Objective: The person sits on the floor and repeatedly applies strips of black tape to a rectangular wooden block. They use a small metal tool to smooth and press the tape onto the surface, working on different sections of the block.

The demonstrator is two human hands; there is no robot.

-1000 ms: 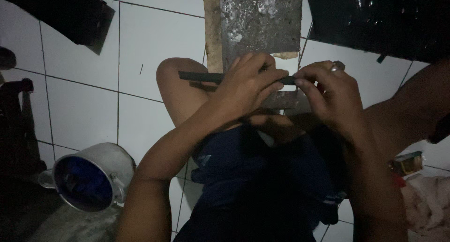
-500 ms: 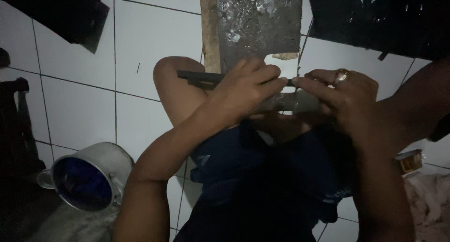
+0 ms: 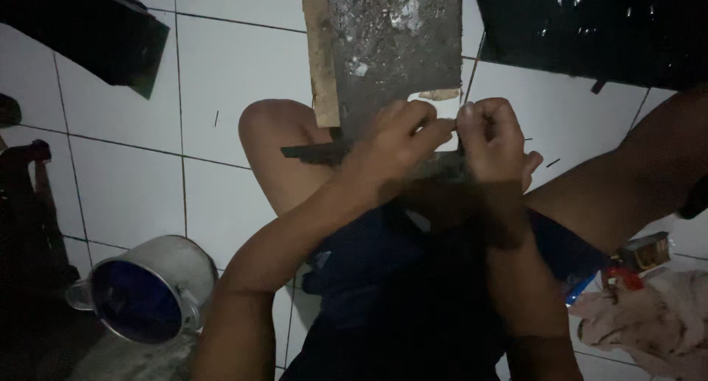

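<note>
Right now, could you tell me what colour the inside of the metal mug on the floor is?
Dark blue inside the metal mug, with a silvery outside; head view.

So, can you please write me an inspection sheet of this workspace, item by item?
Surface: white tiled floor; a grey board lies on it, with a wood strip along one edge.
Job's things: dark flat strip, held level above the knee.
Clutter: metal mug with blue inside, lower left; pale cloth and a small box, lower right.
Grippers: left hand closed on the strip; right hand pinching close beside it, what it holds is too dark to tell.
Cables: nothing seen.
Surroundings: black sheet top right, dark shape top left; dim light.
</note>
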